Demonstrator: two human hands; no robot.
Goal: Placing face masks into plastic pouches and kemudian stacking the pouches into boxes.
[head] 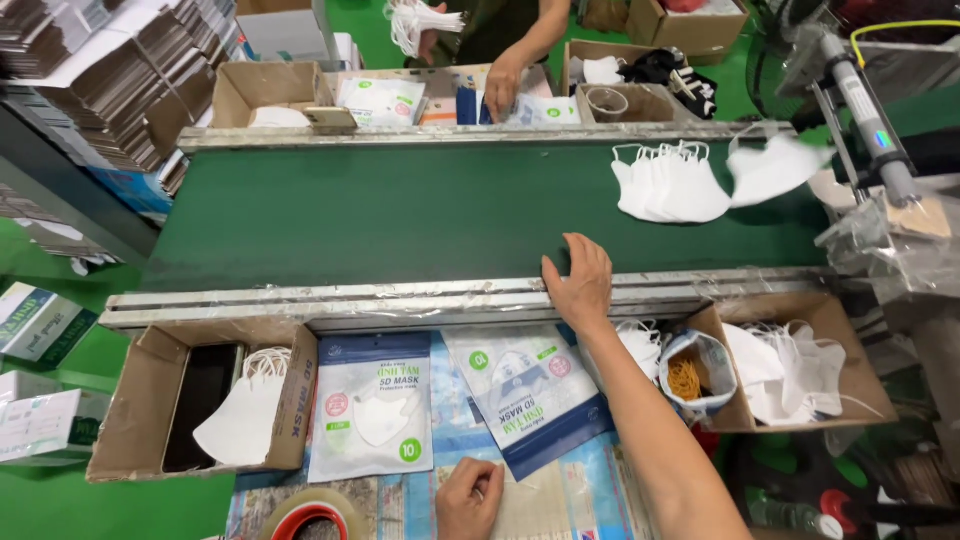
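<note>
My right hand (580, 282) rests palm down on the near metal rail (300, 298) of a dark green conveyor belt (400, 215), fingers apart, holding nothing. My left hand (468, 498) lies curled on the table below, its fingers pressing flat white material by a stack of mask pouches (372, 405). A fanned pile of white face masks (668, 183) sits on the belt far right of my right hand, with one more mask (775, 168) beside it.
Cardboard boxes with white masks stand at near left (140, 400) and near right (800, 375). A cup of rubber bands (690, 375) and a tape roll (310, 517) lie close. Another person's hand (500, 85) works across the belt. A machine (870, 130) stands at right.
</note>
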